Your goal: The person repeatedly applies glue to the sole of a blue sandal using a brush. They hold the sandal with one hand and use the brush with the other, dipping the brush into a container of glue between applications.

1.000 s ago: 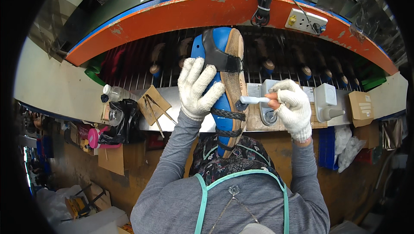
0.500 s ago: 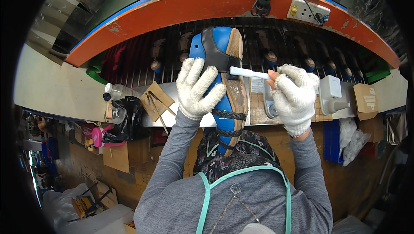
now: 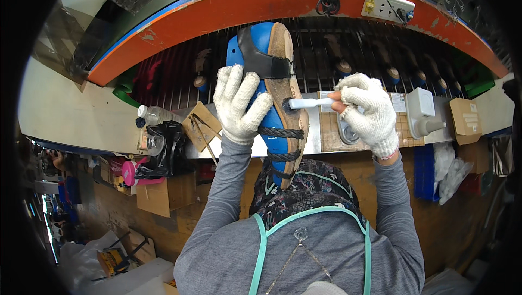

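The right hand [image 3: 370, 113] pinches the white handle of a brush [image 3: 312, 102] between thumb and fingertips, the handle pointing left from them. Right of the left hand [image 3: 239, 105], and left of the right fingertips, stands the blue shoe last [image 3: 263, 35] with its brown sole [image 3: 280, 42]. The left fingers are spread against its blue side; how firmly they grip is hard to tell, as the underside is hidden. Half a second ago the brush head was up at the black strap [image 3: 258, 60], beyond the left thumb tip; now its dark bristles touch the sole nearly level with that tip (just above the braided straps [image 3: 281, 132]). The last has shifted leftward and tilts more, the left fingers moving with it
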Motion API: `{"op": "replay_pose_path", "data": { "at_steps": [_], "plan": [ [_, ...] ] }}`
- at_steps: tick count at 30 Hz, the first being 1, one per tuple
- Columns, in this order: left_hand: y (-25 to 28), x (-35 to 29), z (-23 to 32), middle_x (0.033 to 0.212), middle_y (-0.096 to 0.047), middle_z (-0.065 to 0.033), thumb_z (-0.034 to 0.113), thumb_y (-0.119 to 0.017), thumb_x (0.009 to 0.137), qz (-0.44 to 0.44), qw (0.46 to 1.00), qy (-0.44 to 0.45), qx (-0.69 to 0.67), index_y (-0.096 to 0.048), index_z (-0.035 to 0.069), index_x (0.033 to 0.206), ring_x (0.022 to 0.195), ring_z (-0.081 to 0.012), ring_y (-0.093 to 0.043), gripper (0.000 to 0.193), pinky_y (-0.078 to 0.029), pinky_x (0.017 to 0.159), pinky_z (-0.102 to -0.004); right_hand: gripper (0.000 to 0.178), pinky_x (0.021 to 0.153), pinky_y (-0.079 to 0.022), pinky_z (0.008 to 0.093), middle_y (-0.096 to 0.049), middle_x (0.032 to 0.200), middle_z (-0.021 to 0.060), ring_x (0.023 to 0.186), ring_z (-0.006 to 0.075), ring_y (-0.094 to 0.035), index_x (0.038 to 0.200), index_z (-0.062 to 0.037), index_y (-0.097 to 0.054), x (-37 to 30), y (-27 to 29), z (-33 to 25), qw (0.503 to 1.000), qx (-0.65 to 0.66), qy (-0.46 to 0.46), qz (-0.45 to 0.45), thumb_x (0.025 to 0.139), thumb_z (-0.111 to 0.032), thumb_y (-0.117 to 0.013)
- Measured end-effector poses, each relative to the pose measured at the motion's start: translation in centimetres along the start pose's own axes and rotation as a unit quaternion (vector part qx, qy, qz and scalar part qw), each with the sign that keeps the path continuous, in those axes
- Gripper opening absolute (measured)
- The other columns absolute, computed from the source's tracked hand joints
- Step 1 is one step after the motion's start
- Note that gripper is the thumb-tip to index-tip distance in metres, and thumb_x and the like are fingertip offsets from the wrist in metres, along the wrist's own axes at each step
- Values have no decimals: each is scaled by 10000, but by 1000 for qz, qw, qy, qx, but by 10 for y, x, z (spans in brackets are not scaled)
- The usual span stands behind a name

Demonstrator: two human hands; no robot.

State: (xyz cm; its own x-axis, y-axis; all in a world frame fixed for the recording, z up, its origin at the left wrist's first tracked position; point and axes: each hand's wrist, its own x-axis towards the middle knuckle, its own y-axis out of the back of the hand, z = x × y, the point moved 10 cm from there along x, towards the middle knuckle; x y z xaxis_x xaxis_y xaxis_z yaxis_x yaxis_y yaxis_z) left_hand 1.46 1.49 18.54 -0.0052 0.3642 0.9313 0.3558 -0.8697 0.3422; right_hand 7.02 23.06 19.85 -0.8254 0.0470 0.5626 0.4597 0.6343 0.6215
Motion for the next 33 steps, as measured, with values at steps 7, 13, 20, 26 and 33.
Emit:
{"op": "replay_pose_path", "data": {
  "at_steps": [7, 13, 20, 26, 33],
  "plan": [
    [1, -2, -3, 1363, -580, -145, 178, -708, 825, 6, 1000, 12, 28, -619, 225, 1192, 1327, -395, -518, 380, -400, 1071, -643, 158, 777, -471, 323, -672, 940, 64, 849, 219, -600, 885, -65, -759, -17, -2, -2, 999, 40, 0, -4, 729, -81, -779],
    [-5, -7, 3, 1383, -570, -158, 196, -704, 845, 33, 998, 40, 38, -639, 230, 1200, 1342, -405, -505, 363, -379, 1098, -632, 93, 645, -454, 253, -646, 880, 42, 740, 114, -573, 918, 7, -739, -29, -15, 35, 951, 276, -138, 24, 833, -28, -720],
    [-20, -32, 10, 1420, -544, -153, 252, -738, 823, 46, 988, 117, 89, -630, 248, 1263, 1365, -397, -482, 453, -346, 1120, -624, 156, 632, -402, 243, -575, 846, 16, 720, 75, -505, 985, 38, -721, -105, -50, 45, 866, 351, -355, 6, 888, -68, -661],
    [-29, -48, 10, 1414, -550, -143, 229, -750, 802, 25, 986, 135, 93, -608, 256, 1312, 1379, -371, -469, 530, -348, 1113, -615, 169, 633, -405, 238, -570, 906, 34, 719, 78, -500, 1011, 58, -718, -128, -39, 27, 886, 298, -352, 49, 903, -70, -697],
    [-28, -52, 9, 1397, -561, -153, 209, -768, 765, 4, 988, 133, 84, -621, 256, 1299, 1360, -384, -483, 556, -348, 1117, -610, 144, 638, -419, 257, -591, 892, 64, 702, 129, -520, 946, 31, -706, -106, -31, 31, 948, 149, -274, 65, 813, -25, -705]
  ]
}}
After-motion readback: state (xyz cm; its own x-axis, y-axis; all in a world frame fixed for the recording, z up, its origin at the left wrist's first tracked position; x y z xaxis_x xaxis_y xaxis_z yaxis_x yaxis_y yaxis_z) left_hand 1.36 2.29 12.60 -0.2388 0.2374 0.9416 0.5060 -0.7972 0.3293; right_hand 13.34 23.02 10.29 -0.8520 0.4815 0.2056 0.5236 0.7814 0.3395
